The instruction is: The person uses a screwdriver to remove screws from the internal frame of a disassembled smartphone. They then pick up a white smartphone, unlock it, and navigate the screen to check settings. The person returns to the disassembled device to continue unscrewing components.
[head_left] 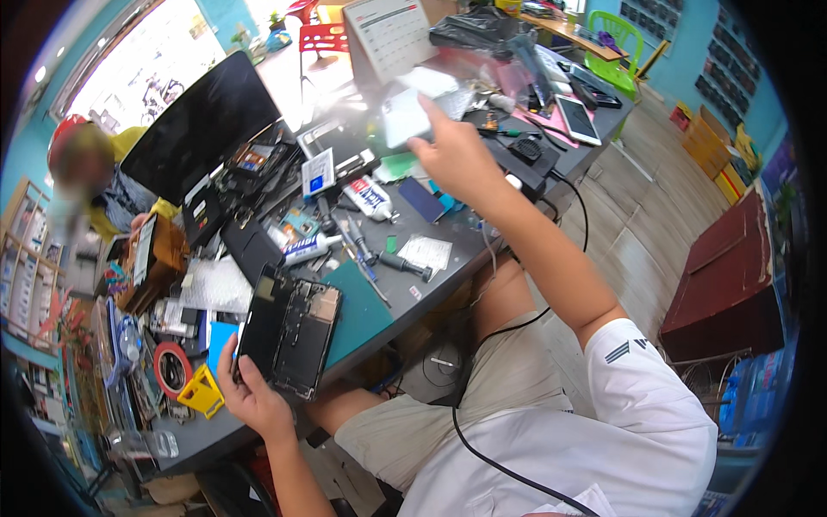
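Observation:
My left hand (255, 398) grips the edge of an opened phone (303, 332), its thumb against the dark screen half. The screen (263, 320) is folded out to the left, and the inner parts of the body show. Over the far side of the desk, my right hand (457, 153) pinches a white flat piece (403, 119) between thumb and fingers; glare blurs it, and its kind is unclear. A teal mat (357, 306) lies beside the phone. Farther in are a screwdriver (405, 264), glue tubes (370, 196) and a dark blue flat piece (421, 200).
A black monitor (202, 125) stands at the far left, with a person (103, 177) behind it. A desk calendar (389, 39) is at the back. At right lie a white phone (577, 119) and a black cable (586, 215). Red tape (172, 366) and a yellow holder (202, 394) sit left.

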The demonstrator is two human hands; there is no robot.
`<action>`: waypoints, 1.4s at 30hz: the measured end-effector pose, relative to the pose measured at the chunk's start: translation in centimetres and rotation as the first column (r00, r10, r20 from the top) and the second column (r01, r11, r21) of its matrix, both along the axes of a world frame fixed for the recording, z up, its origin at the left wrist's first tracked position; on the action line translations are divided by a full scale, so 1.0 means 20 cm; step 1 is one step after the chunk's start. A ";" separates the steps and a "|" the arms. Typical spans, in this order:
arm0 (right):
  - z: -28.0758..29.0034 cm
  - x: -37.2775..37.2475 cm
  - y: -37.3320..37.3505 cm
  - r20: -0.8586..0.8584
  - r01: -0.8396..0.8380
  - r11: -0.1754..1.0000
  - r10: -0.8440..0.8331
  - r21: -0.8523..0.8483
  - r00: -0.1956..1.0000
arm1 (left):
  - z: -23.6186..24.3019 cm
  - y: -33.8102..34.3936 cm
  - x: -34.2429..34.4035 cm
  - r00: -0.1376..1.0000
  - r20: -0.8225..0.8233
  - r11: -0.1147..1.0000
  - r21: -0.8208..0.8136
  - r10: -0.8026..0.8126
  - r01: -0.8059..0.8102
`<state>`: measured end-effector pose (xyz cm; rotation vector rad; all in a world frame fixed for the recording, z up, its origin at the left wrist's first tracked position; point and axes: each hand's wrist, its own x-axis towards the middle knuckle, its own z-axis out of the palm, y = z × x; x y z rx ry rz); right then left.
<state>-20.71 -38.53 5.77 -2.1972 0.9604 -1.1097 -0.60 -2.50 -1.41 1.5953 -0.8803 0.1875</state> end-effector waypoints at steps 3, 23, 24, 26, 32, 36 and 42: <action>0.01 -0.03 0.05 0.004 -0.010 0.993 0.010 -0.117 1.000 | -0.01 0.02 0.01 0.999 0.033 1.000 0.014 0.011 -0.011; -0.06 -1.32 -0.87 -0.138 0.598 0.802 -0.593 -0.012 0.793 | -0.04 0.02 0.03 0.999 -0.004 0.998 0.054 -0.031 0.032; -0.07 -1.34 -0.92 -0.254 0.612 0.789 -0.582 0.056 0.773 | -0.04 0.02 0.02 0.999 -0.011 0.999 0.022 -0.049 0.050; -0.08 -1.31 -0.95 -0.378 0.577 0.773 -0.467 0.265 0.800 | -0.03 0.01 0.00 0.997 -0.019 0.997 0.004 -0.079 0.079; -0.15 -1.18 -1.10 -0.610 0.642 0.765 -0.480 0.061 0.630 | -0.02 0.04 0.00 0.991 -0.038 0.991 0.033 -0.125 0.127; -0.12 -1.22 -1.15 -0.615 0.627 0.766 -0.428 0.141 0.662 | -0.02 0.03 0.00 0.984 -0.047 0.985 0.014 -0.169 0.170; -0.05 -1.30 -0.80 0.064 0.355 0.836 -0.417 0.418 0.906 | -0.01 0.02 -0.02 0.986 -0.048 0.986 0.034 -0.162 0.164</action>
